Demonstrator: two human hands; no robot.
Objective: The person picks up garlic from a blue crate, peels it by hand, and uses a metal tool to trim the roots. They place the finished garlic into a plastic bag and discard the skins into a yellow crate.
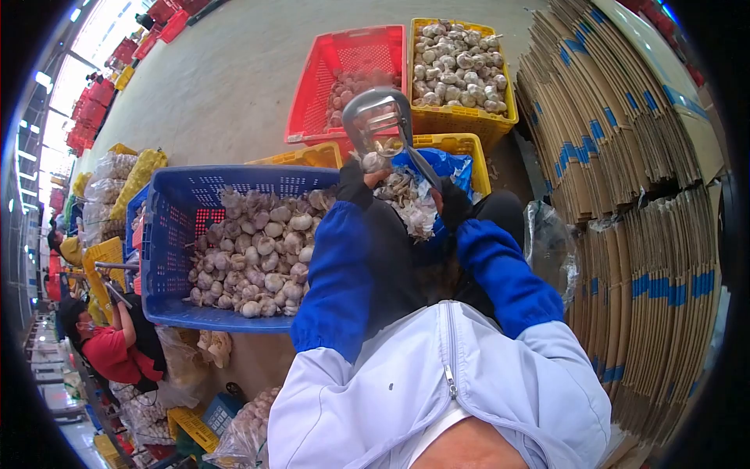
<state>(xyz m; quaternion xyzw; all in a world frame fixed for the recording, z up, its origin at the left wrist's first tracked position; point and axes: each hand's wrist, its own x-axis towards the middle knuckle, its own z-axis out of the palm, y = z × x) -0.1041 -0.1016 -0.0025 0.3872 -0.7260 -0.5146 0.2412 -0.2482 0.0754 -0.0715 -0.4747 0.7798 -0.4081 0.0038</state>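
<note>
My left hand, in a black glove with bare fingertips, is closed around a garlic bulb. My right hand, gloved the same way, grips the lower end of a grey looped hand tool. The tool's rounded head, with metal bars inside, is blurred and overlaps the bulb's top in this view. Below both hands, garlic trimmings and papery skins lie on blue plastic in a yellow crate between my knees. To the left, a blue crate holds many garlic bulbs.
Ahead stand a red crate partly filled with garlic and a yellow crate full of bulbs. Flattened cardboard boxes are stacked on the right. At left, a person in a red shirt sits beside bagged garlic.
</note>
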